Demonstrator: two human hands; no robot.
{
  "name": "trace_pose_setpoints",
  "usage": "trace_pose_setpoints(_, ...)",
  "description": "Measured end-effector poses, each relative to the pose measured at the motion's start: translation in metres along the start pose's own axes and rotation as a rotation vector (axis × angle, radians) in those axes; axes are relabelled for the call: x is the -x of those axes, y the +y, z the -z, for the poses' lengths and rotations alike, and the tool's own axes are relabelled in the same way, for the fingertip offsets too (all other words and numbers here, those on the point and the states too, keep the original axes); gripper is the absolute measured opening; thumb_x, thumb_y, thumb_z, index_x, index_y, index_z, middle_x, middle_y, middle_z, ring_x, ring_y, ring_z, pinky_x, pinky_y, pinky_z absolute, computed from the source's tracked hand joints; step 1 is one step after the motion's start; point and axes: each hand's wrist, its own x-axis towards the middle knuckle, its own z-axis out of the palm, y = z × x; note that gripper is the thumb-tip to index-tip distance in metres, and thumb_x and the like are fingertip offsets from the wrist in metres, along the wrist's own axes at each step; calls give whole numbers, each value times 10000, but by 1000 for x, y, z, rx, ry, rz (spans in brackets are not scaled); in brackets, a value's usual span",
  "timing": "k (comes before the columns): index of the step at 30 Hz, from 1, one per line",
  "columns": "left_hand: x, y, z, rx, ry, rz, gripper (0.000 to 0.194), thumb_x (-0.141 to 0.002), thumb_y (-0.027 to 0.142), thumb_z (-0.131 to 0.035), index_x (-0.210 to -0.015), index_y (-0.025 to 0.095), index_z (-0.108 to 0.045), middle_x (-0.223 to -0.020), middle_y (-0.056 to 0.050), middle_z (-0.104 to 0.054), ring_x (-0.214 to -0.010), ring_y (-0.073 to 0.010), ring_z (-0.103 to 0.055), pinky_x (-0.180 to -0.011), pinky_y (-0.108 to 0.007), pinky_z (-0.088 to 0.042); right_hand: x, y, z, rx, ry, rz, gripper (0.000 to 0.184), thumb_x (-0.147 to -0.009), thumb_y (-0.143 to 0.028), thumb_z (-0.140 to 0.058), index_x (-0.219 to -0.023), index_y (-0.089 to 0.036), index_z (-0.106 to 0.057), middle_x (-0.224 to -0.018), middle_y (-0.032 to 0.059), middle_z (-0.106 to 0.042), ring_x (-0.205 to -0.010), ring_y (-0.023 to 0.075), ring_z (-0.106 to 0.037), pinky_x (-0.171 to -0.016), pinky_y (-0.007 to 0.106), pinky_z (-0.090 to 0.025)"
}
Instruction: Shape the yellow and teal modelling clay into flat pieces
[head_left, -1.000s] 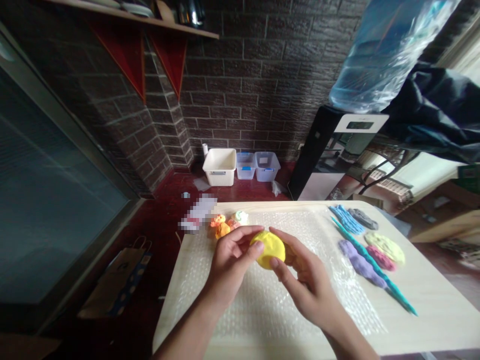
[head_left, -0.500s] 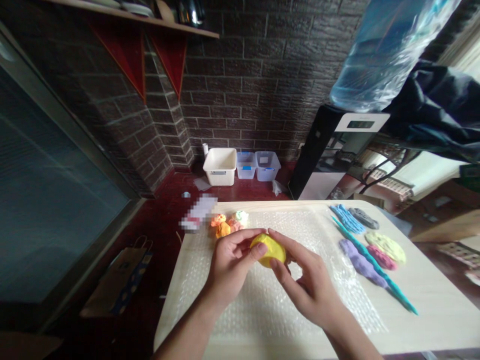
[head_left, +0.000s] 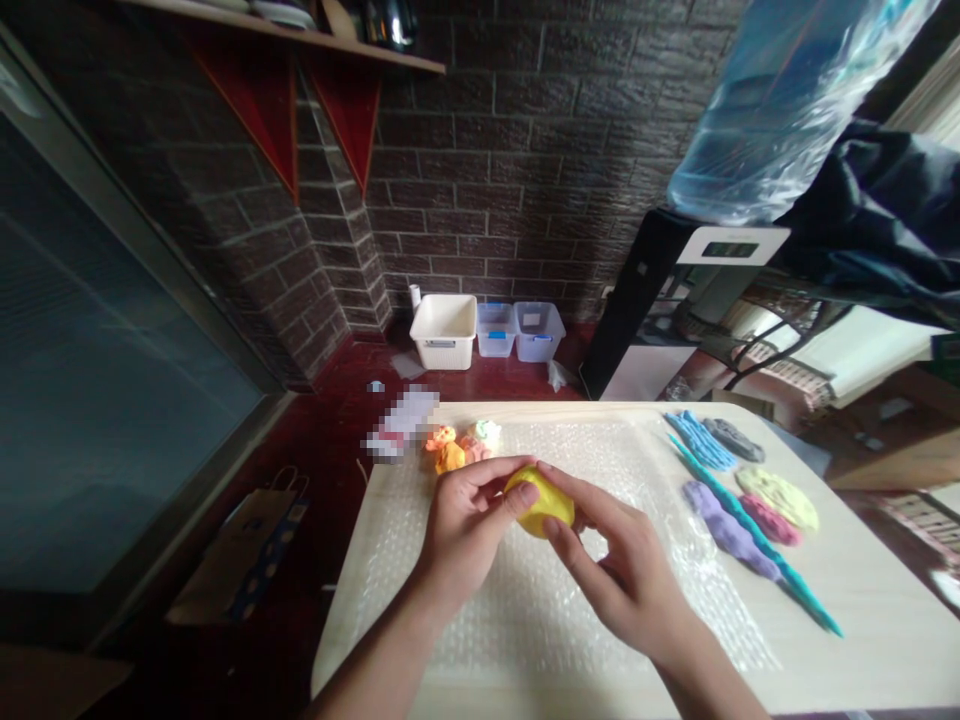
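Note:
A lump of yellow clay (head_left: 541,503) is pinched between both my hands above a sheet of bubble wrap (head_left: 525,580) on a pale wooden table (head_left: 862,590). My left hand (head_left: 469,525) curls round its left side, thumb on top. My right hand (head_left: 626,570) grips its right side with thumb and fingers closed on it. Small orange and pastel clay figures (head_left: 459,445) sit just beyond my left hand.
At the table's right lie flattened clay pieces: blue (head_left: 701,441), grey (head_left: 733,438), purple (head_left: 729,530), green (head_left: 780,495), pink (head_left: 765,519), with a long teal tool (head_left: 757,540) across them. White and clear bins (head_left: 484,330) stand on the floor by the brick wall. A water dispenser (head_left: 675,300) stands behind.
The yellow clay has been squeezed from a flat disc into a thicker, rounder lump. Both hands stayed in place on it, shifting slightly.

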Motion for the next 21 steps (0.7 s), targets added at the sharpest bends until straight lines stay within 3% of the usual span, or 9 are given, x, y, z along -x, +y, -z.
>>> trace_pose_setpoints(10, 1, 0, 0, -4, 39, -20, 333, -823, 344, -895, -1104, 172, -841, -1113, -125, -830, -1025, -245, -781, -908, -307, -623, 1, 3, -5, -56, 71, -24, 494, -1032, -228, -651, -1510, -332, -587, -1122, 43, -787, -750, 148, -668, -692, 276, -595)
trace_pose_setpoints(15, 3, 2, -1, -10, 42, -56, 307, -832, 349, -887, -1087, 186, -846, -1086, -111, -834, -1002, -229, -783, -894, -291, -623, 1, 0, -8, -245, 78, -139, 462, -1034, -275, -658, -1491, -323, -615, -1225, 80, -761, -802, 161, -691, -690, 278, -607)
trace_pose_setpoints(21, 5, 4, -2, -10, 4, -66, 262, -835, 327, -889, -1076, 233, -853, -1081, -77, -838, -955, -185, -780, -853, -240, -614, -3, -9, -5, -515, 101, -212, 413, -982, -269, -742, -1386, -345, -702, -917, 10, -751, -661, 117, -637, -531, 192, -534)
